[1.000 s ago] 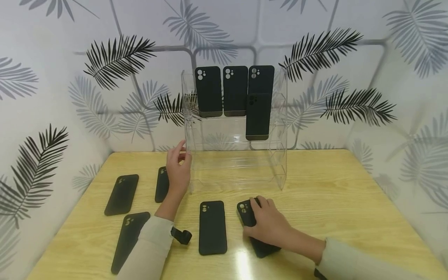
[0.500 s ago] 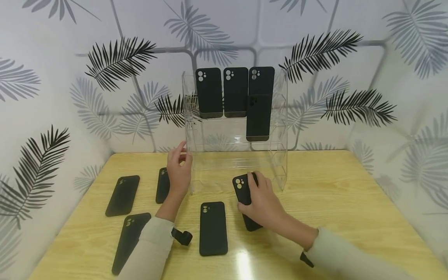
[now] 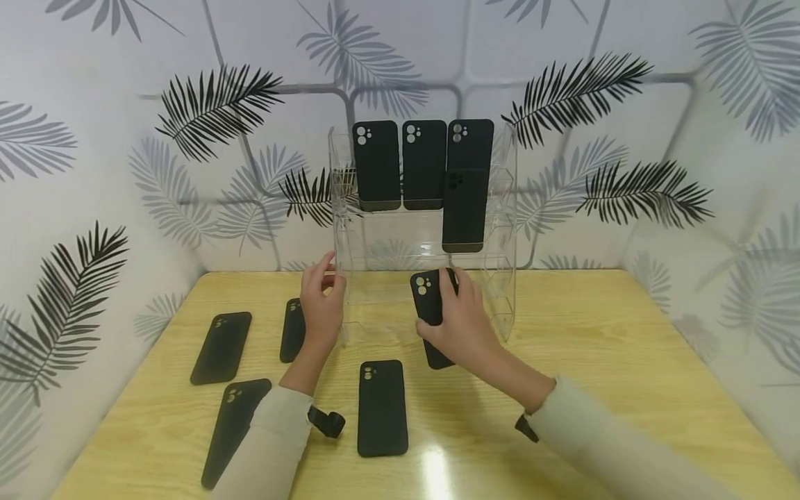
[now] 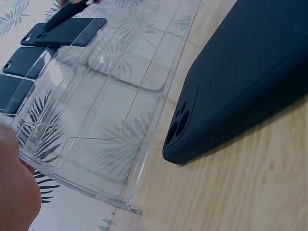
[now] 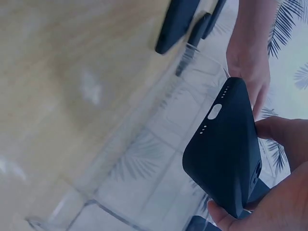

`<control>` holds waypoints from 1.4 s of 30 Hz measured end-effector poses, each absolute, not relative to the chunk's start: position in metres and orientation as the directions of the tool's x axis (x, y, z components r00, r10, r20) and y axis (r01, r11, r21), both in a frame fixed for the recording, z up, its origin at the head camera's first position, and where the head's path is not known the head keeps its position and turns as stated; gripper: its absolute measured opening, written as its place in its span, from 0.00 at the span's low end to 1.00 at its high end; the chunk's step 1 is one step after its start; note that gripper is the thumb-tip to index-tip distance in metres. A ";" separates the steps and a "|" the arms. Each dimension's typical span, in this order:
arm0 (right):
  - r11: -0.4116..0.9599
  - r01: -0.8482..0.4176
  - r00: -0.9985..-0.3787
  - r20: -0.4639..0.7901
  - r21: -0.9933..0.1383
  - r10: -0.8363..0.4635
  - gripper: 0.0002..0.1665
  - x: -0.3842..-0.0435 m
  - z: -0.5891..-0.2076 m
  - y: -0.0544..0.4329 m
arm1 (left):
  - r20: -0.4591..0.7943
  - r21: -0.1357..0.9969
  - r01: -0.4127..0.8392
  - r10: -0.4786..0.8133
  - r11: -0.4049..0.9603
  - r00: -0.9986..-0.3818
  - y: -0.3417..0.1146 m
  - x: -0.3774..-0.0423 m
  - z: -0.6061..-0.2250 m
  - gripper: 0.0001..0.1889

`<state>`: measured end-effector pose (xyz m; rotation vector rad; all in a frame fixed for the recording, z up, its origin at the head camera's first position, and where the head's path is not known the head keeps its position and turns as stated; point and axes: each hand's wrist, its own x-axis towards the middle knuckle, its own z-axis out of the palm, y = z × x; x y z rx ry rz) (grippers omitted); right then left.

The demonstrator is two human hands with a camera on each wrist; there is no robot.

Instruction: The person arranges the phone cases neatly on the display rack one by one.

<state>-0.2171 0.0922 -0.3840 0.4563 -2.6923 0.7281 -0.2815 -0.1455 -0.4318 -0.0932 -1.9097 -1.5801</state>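
A clear tiered display rack (image 3: 400, 305) stands at the back of the wooden table. My left hand (image 3: 322, 305) grips its left side edge, part of a finger showing behind the clear panel in the left wrist view. Held in my right hand (image 3: 462, 316) is a black phone case (image 3: 428, 305), raised in front of the rack's lower tiers. Thumb and fingers clasp the case (image 5: 221, 144) by its long sides, its charging-port end towards the right wrist camera. Three black cases, including the left one (image 3: 378, 167), line the top tier; another (image 3: 464, 215) leans one tier lower on the right.
One phone case (image 3: 382, 410) lies flat on the table (image 3: 600, 389) in front of the rack. More lie to the left: a far case (image 3: 221, 347), a near case (image 3: 234, 430) partly under the left sleeve, and one (image 3: 292, 333) beside the left hand.
My right hand has lifted the phone case off the table and carried it forward and up to the rack, turning it more upright. My left hand has stayed at the rack's side.
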 end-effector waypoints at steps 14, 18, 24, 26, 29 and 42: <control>0.815 -0.417 -0.819 0.555 -0.402 -0.145 0.55 -0.275 -0.338 0.063 | 0.532 0.844 0.452 -0.338 0.290 -0.776 -0.138 -0.259 -0.407 0.21; 0.802 -0.412 -0.812 0.573 -0.432 -0.108 0.56 -0.293 -0.327 0.055 | 0.532 0.844 0.453 -0.338 0.288 -0.777 -0.137 -0.254 -0.404 0.21; 0.770 -0.408 -0.813 0.579 -0.491 -0.062 0.57 -0.317 -0.315 0.048 | 0.527 0.848 0.449 -0.347 0.282 -0.776 -0.136 -0.255 -0.404 0.21; 0.761 -0.411 -0.809 0.585 -0.502 -0.052 0.57 -0.324 -0.313 0.046 | 0.527 0.848 0.449 -0.349 0.283 -0.775 -0.137 -0.255 -0.404 0.21; 0.748 -0.416 -0.804 0.594 -0.517 -0.037 0.57 -0.333 -0.311 0.044 | 0.526 0.848 0.448 -0.350 0.284 -0.775 -0.137 -0.254 -0.404 0.21; 0.766 -0.383 -0.796 0.605 -0.516 0.009 0.56 -0.346 -0.310 0.054 | 0.534 0.844 0.467 -0.331 0.263 -0.778 -0.136 -0.254 -0.403 0.21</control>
